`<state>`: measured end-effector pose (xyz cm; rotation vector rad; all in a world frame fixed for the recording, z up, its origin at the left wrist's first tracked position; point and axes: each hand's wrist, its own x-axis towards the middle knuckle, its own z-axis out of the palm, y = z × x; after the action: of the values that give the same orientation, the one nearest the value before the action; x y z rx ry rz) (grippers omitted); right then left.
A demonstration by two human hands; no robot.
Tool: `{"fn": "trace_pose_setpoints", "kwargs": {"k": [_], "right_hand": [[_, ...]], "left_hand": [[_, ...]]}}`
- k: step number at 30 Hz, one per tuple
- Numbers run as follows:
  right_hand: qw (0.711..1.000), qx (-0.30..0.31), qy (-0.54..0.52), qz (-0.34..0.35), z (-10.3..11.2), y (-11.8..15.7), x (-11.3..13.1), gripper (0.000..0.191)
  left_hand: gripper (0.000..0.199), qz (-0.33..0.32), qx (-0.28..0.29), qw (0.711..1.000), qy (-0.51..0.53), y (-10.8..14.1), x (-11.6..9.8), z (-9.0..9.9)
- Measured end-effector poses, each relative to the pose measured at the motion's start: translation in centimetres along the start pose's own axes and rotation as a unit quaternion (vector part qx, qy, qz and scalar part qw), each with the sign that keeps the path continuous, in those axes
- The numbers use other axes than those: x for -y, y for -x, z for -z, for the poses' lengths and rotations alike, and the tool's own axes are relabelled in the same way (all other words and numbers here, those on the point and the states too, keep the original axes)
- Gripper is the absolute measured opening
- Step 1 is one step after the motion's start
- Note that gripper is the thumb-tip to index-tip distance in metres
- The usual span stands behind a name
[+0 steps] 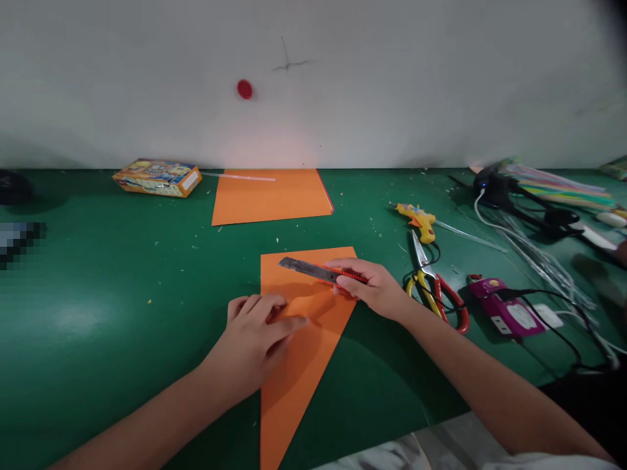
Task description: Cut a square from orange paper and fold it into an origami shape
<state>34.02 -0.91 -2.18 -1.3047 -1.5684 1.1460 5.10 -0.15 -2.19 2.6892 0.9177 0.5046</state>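
Observation:
A utility knife (306, 268) with a red handle is in my right hand (375, 287), its long grey blade extended and pointing left. Below the blade lies a tapering sheet of orange paper (298, 398), wide at the far end and narrowing toward me. On its left edge rests my left hand (255, 333), fingers bent, the thumb side reaching across the sheet. A raised orange paper piece (308, 303) runs from between those fingers toward my right hand. Whether it is separate from the sheet below cannot be made out.
Another orange sheet (269, 199) lies by the wall, near a patterned box (157, 177). To the right are a yellow glue gun (418, 220), scissors (431, 281) with red and yellow handles, a purple power adapter (507, 307), cables and clear sticks (543, 254).

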Motion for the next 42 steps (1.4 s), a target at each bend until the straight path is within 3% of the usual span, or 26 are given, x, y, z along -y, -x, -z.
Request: {"fn": "trace_pose_setpoints", "kwargs": {"k": [4, 8, 16, 23, 34, 38, 42], "right_hand": [[1.000, -0.015, -0.001, -0.008, 0.4, 0.0, 0.0, 0.044], [0.999, -0.041, 0.013, -0.014, 0.9, -0.2, -0.2, 0.045], [0.999, -0.018, 0.012, -0.028, 0.7, -0.4, 0.0, 0.043], [1.000, -0.008, -0.009, -0.027, 0.2, -0.4, 0.2, 0.044], [0.999, -0.012, -0.030, -0.028, 0.0, -0.3, 0.0, 0.042], [1.000, -0.019, -0.006, -0.018, -0.7, -0.3, 0.2, 0.037], [0.994, -0.039, 0.103, 0.024, -2.0, -0.3, 0.7, 0.030]], "left_hand": [[0.049, -0.004, -0.009, 1.000, -0.012, 0.0, 0.0, 0.0], [0.047, 0.007, 0.021, 0.999, -0.040, 0.1, -0.1, 0.2], [0.043, 0.003, 0.055, 0.995, -0.081, 0.1, 0.2, 1.0], [0.036, -0.004, 0.036, 0.997, -0.067, -0.2, 2.0, 1.5], [0.040, -0.049, 0.033, 0.997, -0.043, -0.4, 1.7, 1.1], [0.038, -0.070, 0.036, 0.996, -0.039, -0.4, 1.7, 1.0], [0.038, -0.075, 0.039, 0.996, -0.032, -0.6, 1.5, 1.0]]}}
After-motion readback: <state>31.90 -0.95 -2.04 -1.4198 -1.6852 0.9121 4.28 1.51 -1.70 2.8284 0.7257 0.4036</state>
